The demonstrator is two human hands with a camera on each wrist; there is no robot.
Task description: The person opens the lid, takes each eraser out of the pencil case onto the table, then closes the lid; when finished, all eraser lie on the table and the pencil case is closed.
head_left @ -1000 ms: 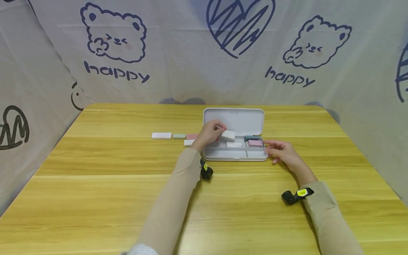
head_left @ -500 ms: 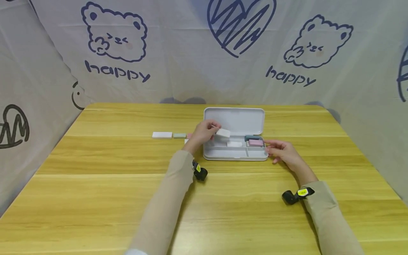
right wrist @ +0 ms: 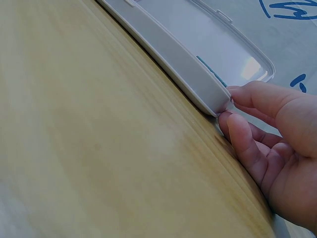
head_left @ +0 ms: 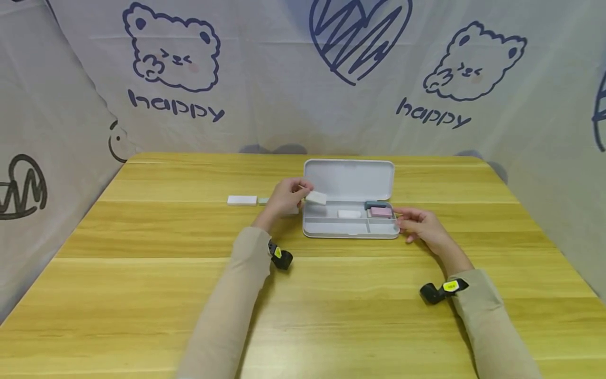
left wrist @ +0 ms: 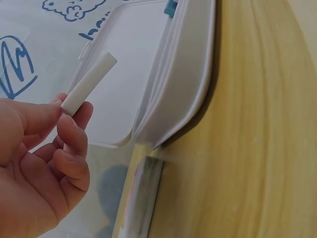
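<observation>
Between thumb and fingers, my left hand (head_left: 284,197) pinches a white block (head_left: 316,197) above the left end of an open white case (head_left: 336,235). The left wrist view shows that block (left wrist: 90,84) held by one end in the left hand (left wrist: 44,158). Inside the case lie another white block (head_left: 349,214), a pink block (head_left: 381,212) and a dark teal piece (head_left: 375,204). My right hand (head_left: 428,230) holds the case's right end with its fingertips; in the right wrist view the hand (right wrist: 277,144) grips the corner of the case (right wrist: 183,74).
Left of the case, a white block (head_left: 242,200) and a green block (head_left: 263,201) lie on the wooden table (head_left: 142,226), the green one partly behind my left hand. A printed cloth (head_left: 265,95) hangs behind the table.
My left hand has moved left with the white block, from over the middle of the case to its left end. The right hand has stayed at the case's right end.
</observation>
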